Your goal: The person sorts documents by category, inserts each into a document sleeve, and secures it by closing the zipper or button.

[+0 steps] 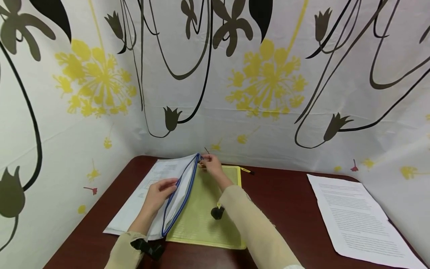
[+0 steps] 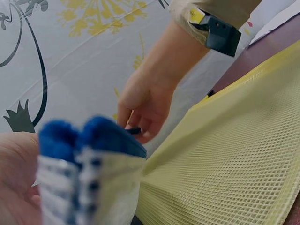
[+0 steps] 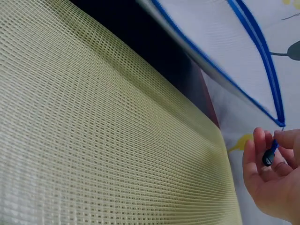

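Beige sleeves point(image 1: 255, 228) reach across the desk point(image 1: 289, 201) from its near side, both hands at work on a blue-edged white pouch point(image 1: 178, 200). From where I stand, the pouch is on the left part of the desk, beside a yellow mesh pouch point(image 1: 205, 220), its mouth gaping between two blue edges that meet at the far corner. Well apart, at the right, lie printed sheets point(image 1: 362, 220).

Grip, right hand point(image 1: 211, 164): thumb and fingers are clamped on the blue pull cord point(image 3: 275, 144) at that far corner; its dark tip point(image 3: 268, 158) hangs among the fingers. Grip, left hand point(image 1: 159, 194): clamped on the mouth's left edge, partway along. The step in hand appears to be work on the zip; its direction cannot be told.

Recommended procedure:
1. Brace the pouch with the left hand near the slider, so that the edge does not fold.
2. Straighten both blue edges before applying force; a bowed track is likely to bind.
3. Draw the cord along the line of the track, not upward.
4. Check that no paper or lining lies against the teeth.
5. If the slider catches, back it off slightly and realign; do not tug.
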`<state>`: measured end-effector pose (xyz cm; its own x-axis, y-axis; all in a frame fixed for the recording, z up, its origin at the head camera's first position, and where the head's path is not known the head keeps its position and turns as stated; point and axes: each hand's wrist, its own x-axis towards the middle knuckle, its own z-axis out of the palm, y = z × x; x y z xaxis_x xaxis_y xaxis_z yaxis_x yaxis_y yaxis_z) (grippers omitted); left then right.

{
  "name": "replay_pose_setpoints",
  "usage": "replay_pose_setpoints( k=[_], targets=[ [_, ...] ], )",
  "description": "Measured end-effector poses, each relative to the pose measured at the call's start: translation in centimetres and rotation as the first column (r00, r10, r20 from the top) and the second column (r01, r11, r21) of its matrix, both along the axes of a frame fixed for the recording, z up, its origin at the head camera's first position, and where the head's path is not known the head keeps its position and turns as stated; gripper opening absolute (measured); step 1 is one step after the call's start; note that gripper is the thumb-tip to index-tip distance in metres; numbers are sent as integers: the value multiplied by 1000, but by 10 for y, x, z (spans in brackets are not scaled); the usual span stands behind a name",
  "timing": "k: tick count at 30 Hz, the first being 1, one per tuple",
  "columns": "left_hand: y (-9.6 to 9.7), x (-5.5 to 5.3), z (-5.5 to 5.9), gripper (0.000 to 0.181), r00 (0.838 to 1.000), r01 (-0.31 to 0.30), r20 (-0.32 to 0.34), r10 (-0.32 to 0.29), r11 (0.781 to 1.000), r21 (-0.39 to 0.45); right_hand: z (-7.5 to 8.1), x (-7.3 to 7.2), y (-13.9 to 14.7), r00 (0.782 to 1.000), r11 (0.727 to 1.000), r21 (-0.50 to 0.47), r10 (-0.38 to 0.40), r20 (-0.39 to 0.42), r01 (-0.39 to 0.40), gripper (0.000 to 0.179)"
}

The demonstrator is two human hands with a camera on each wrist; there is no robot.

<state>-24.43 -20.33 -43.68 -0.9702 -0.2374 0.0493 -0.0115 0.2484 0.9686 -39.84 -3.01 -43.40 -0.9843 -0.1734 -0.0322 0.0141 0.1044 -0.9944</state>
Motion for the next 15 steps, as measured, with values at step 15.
replay_pose_setpoints(
  k=[15],
  targets=[
    [15,-19,-22,27,1000,-15,15,16,999,-48,-3,0,10,993,993,31,-117,-1,117,18]
  ],
)
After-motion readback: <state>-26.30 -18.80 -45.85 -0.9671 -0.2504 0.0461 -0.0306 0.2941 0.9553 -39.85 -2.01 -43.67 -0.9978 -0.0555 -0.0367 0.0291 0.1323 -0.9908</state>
